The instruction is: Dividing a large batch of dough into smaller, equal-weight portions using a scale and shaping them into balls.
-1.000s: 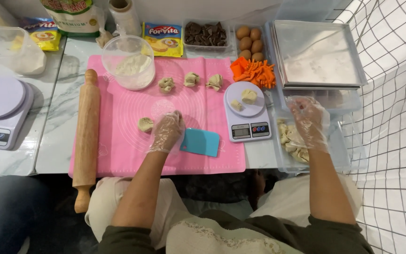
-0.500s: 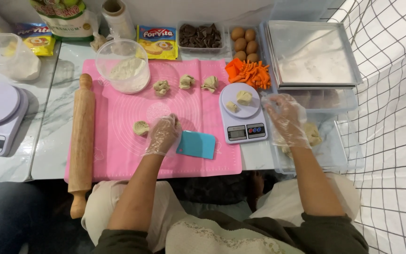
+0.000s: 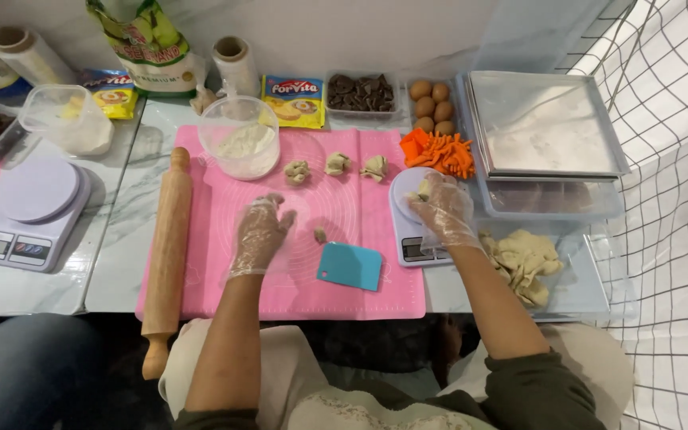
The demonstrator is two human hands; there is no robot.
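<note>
Pink mat (image 3: 376, 299); dough bit (image 3: 320, 236) beside left hand (image 3: 260, 235).

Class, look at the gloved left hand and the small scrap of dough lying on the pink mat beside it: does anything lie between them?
Nothing visible does. The left hand rests flat on the pink mat, and the small dough scrap lies just to its right across bare mat. The blue scraper sits lower, off that line.

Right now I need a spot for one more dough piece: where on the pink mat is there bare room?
The pink mat is bare along its near edge, between the rolling pin and the blue scraper, below the left hand. Its far edge is crowded: flour bowl, three dough pieces. The right hand covers the small scale.
</note>
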